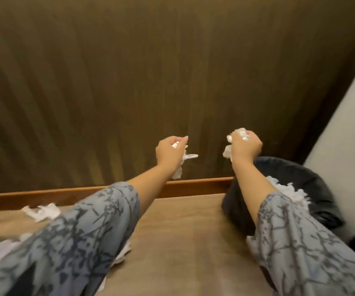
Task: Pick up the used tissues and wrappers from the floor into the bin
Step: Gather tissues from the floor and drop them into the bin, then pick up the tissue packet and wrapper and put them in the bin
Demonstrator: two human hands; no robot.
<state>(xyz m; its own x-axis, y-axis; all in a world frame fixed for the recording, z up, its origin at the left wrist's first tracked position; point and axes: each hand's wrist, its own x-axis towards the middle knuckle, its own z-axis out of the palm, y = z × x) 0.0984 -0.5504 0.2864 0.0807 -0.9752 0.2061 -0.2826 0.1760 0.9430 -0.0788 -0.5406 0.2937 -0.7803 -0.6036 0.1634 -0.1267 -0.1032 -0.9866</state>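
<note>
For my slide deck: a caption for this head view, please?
Both hands, left and right, grip crumpled tissues near the black bin.

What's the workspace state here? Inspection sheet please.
Surface: brown floor, wooden skirting along the wall.
Job's things: black-lined bin at right, already holding tissues; loose tissues on the floor at left.
Clutter: more white paper under the left sleeve.
Hands: left hand grips a tissue; right hand grips a wad near the bin.
Cables: nothing seen.
Surroundings: brown curtain, white wall at right.
</note>
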